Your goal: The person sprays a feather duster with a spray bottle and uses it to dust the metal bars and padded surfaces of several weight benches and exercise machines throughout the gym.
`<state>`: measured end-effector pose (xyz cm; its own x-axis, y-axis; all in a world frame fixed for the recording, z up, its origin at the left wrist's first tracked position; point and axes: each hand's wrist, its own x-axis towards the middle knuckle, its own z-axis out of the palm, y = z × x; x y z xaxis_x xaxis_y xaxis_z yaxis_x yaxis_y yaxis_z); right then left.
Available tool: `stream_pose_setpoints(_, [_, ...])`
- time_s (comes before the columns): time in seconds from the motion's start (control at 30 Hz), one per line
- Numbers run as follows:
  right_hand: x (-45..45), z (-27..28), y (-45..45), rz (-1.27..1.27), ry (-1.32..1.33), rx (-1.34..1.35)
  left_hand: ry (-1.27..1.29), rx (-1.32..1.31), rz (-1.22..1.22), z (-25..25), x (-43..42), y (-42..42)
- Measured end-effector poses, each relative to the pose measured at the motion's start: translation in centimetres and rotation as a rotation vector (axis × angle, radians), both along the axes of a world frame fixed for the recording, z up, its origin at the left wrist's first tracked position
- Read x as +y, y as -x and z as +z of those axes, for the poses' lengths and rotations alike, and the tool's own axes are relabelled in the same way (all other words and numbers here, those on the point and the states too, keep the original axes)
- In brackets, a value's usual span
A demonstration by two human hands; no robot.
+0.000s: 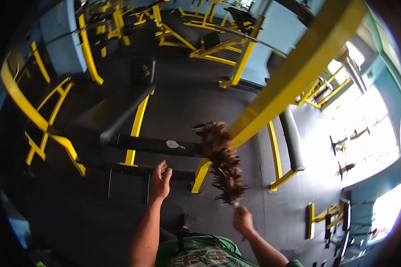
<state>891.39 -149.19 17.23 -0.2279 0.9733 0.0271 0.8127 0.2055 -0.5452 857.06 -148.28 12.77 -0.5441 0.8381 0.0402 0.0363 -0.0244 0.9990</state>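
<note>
Right hand closed, fist around the handle end of a brown feather duster; left hand holds nothing, partly open, fingers loosely curved and pointing up and away from the body. Duster is raised in front of the person, feathers up, leaning slightly left in view, a bit blurred. Its feathered top overlaps the lower end of a thick yellow post and the right end of a low black beam; contact with either, cannot tell. Beam has a whitish patch on top, left of the duster. Left hand is apart from the duster, seen just below the beam. Yellow post runs diagonally to the upper right. Left of the hands: bench with a dark padded backrest, tilted, on yellow legs, plus a yellow frame farther left. Right of the post: another black pad on a yellow stand. Dark floor under everything, textured mat area near the duster. More yellow-and-black gym machines at the back, by light blue pillars. Bright window light on the right, glare washes out part of the floor. Person's green shirt with a print at bottom edge.
</note>
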Motion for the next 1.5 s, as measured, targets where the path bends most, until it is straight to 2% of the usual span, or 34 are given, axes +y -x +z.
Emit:
stream_pose_setpoints(0.07, [-0.8, -4.7, 2.9, -0.178, 0.341, 0.381, 0.012, -0.022, -0.100, 1.6, 1.8, -1.8])
stream_pose_setpoints(0.13, [-1.7, -8.2, 5.6, -0.369, 0.610, 0.598, 0.072, 0.055, -0.185, 1.5, 2.8, -2.5])
stream_pose_setpoints(0.2, [-1.9, -6.4, 8.4, -0.416, 0.656, 0.670, 0.119, 0.110, -0.257, 2.7, 3.2, -2.6])
stream_pose_setpoints(0.27, [-1.9, -1.9, 10.7, -0.396, 0.287, 0.637, 0.106, 0.054, -0.289, 4.9, 3.6, -2.5])
stream_pose_setpoints(0.4, [-1.5, 6.0, 11.5, -0.342, 0.047, 0.685, 0.069, 0.113, -0.308, 8.4, 4.3, -2.0])
stream_pose_setpoints(0.47, [-2.3, 5.4, 10.9, -0.342, 0.055, 0.662, 0.078, 0.063, -0.324, 9.0, 4.4, -1.8])
stream_pose_setpoints(0.5, [-3.0, 3.4, 10.4, -0.367, 0.094, 0.554, -0.011, 0.010, -0.357, 8.3, 4.4, -1.6])
stream_pose_setpoints(0.6, [-3.1, 3.6, 8.9, -0.383, 0.064, 0.380, -0.031, 0.086, -0.431, 9.2, 3.5, -1.3])
stream_pose_setpoints(0.63, [-2.6, 5.1, 8.5, -0.353, -0.001, 0.377, -0.041, 0.106, -0.445, 8.9, 3.6, -1.1])
stream_pose_setpoints(0.7, [-1.3, 10.2, 8.5, -0.315, -0.165, 0.450, -0.062, 0.103, -0.459, 11.3, 3.4, -1.9])
stream_pose_setpoints(0.73, [-0.7, 13.1, 8.3, -0.315, -0.180, 0.439, -0.069, 0.114, -0.476, 12.6, 3.6, -2.4])
stream_pose_setpoints(0.8, [-0.4, 17.7, 8.1, -0.339, -0.376, 0.349, -0.118, 0.095, -0.512, 14.3, 4.1, -3.3])
stream_pose_setpoints(0.9, [-1.6, 21.4, 4.6, -0.301, -0.290, -0.115, -0.200, 0.133, -0.543, 14.8, 4.8, -3.5])
stream_pose_setpoints(1.0, [-1.4, 26.5, 3.3, -0.317, -0.391, -0.184, -0.262, 0.167, -0.560, 15.7, 6.1, -3.7])
stream_pose_setpoints(1.1, [0.5, 31.0, 3.6, -0.332, -0.663, -0.082, -0.315, 0.142, -0.576, 18.2, 7.0, -4.7])
stream_pose_setpoints(1.2, [0.0, 33.4, 3.6, -0.312, -0.636, -0.111, -0.362, 0.154, -0.537, 20.5, 6.9, -5.6])
stream_pose_setpoints(1.27, [-0.4, 31.5, 3.7, -0.255, -0.661, -0.078, -0.371, 0.184, -0.488, 21.1, 6.8, -5.8])
stream_pose_setpoints(1.33, [0.0, 29.9, 4.4, -0.132, -0.792, 0.122, -0.404, 0.158, -0.458, 21.4, 6.8, -6.1])
stream_pose_setpoints(1.37, [0.3, 29.7, 5.8, -0.099, -0.791, 0.146, -0.415, 0.142, -0.426, 21.8, 6.8, -6.1])
stream_pose_setpoints(1.4, [0.4, 29.6, 8.0, -0.019, -0.724, 0.314, -0.415, 0.162, -0.393, 22.2, 6.7, -6.0])
stream_pose_setpoints(1.43, [0.4, 29.8, 10.0, 0.067, -0.652, 0.475, -0.511, 0.098, -0.260, 23.0, 6.5, -6.0])
stream_pose_setpoints(1.47, [1.8, 29.0, 12.0, 0.156, -0.530, 0.523, -0.609, 0.036, -0.122, 23.7, 6.2, -5.9])
stream_pose_setpoints(1.5, [2.3, 29.5, 14.8, 0.242, -0.523, 0.537, -0.645, -0.057, 0.027, 24.3, 5.7, -5.5])
